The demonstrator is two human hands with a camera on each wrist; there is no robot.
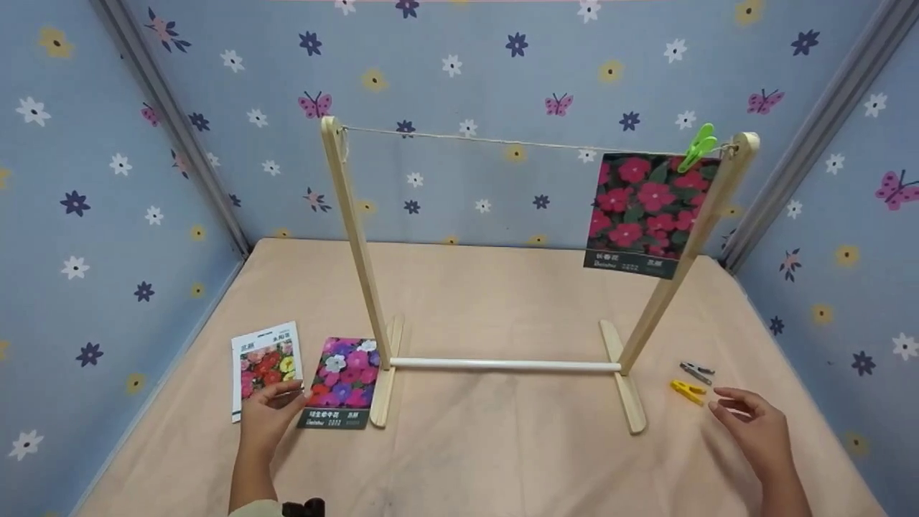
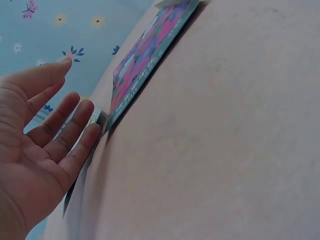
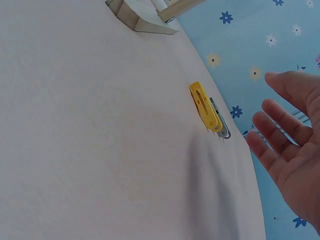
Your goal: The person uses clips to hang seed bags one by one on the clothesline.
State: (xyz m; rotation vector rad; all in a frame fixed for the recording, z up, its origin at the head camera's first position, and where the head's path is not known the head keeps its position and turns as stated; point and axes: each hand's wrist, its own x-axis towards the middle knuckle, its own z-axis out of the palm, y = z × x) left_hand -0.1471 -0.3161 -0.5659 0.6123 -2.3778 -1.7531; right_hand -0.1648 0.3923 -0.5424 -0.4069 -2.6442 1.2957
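Note:
My left hand (image 1: 269, 416), its fingers loosely bent and nothing in its grasp, is over the lower part of a white-bordered flower seed packet (image 1: 266, 362). Just right of that hand lies a pink and purple flower packet (image 1: 343, 373), also seen as a slanted packet (image 2: 147, 55) in the left wrist view. My right hand (image 1: 757, 427) hovers with relaxed, empty fingers beside a yellow clothespin (image 1: 688, 392) and a grey clothespin (image 1: 696, 372). A green clothespin (image 1: 697, 148) clips a red flower packet (image 1: 650, 212) to a string (image 1: 495, 140).
Two wooden posts (image 1: 357, 244) hold the string across the top of a rack. A white rod (image 1: 502, 365) joins its wooden feet (image 1: 623, 380) low down. Flowered blue walls (image 1: 459, 86) enclose the peach-covered table (image 1: 495, 445) at the back and sides.

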